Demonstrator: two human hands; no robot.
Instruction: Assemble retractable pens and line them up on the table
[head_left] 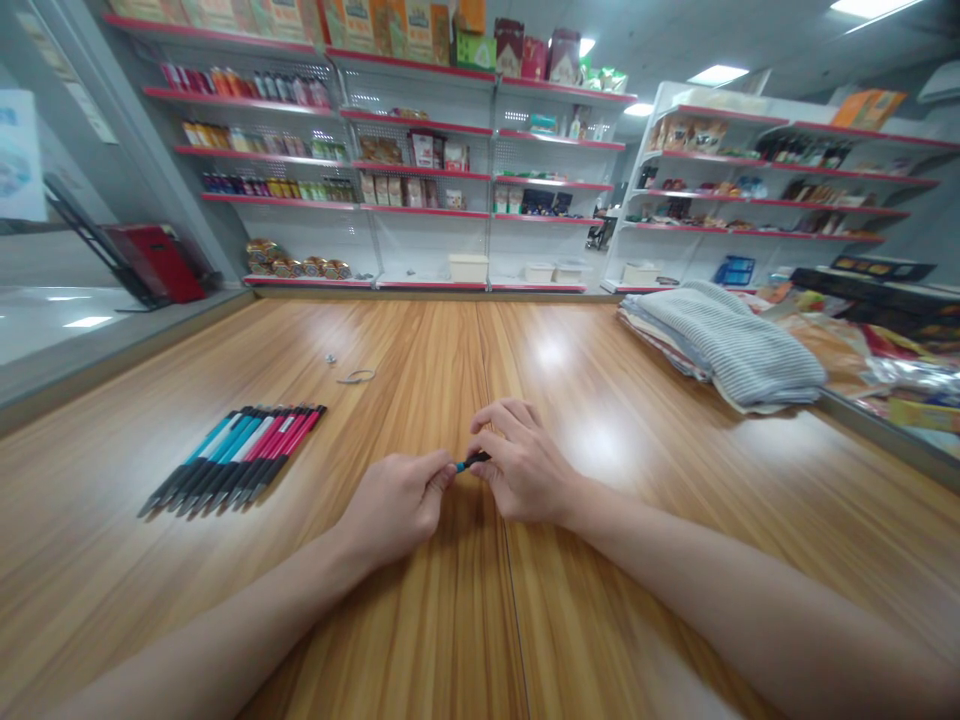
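Observation:
Both my hands meet at the middle of the wooden table. My left hand is closed, its fingertips pinching one end of a small pen with a blue and black body. My right hand is closed on the pen's other end, fingers curled over it. Most of the pen is hidden inside the two hands. A row of several pens, blue and pink with black tips, lies side by side to the left of my left hand.
A thin metal ring and a tiny metal part lie further back on the table. Folded striped cloth sits at the right, with packaged goods beyond it. Store shelves line the back wall.

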